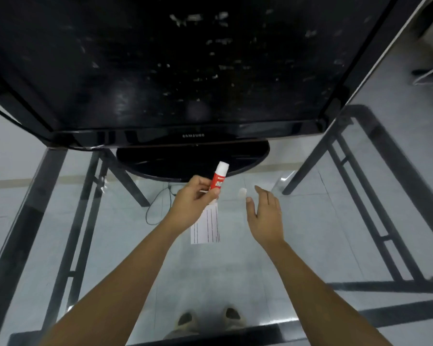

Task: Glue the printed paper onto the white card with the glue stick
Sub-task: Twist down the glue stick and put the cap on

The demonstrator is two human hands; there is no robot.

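My left hand (194, 196) grips a red and white glue stick (219, 176), held upright above the glass table with its white end up. Under that hand lies the printed paper (206, 227), a narrow white sheet with lines of text, partly hidden by my wrist. A small white round piece, apparently the glue stick's cap (242, 193), rests on the glass just left of my right hand's fingertips. My right hand (266, 216) hovers with fingers spread, holding nothing. I cannot make out a separate white card.
A black TV (160, 71) on an oval stand (193, 161) fills the far half of the glass table (235, 283). Dark metal table frames (375, 196) and a cable (158, 203) show through the glass. Feet in sandals are visible below the near edge.
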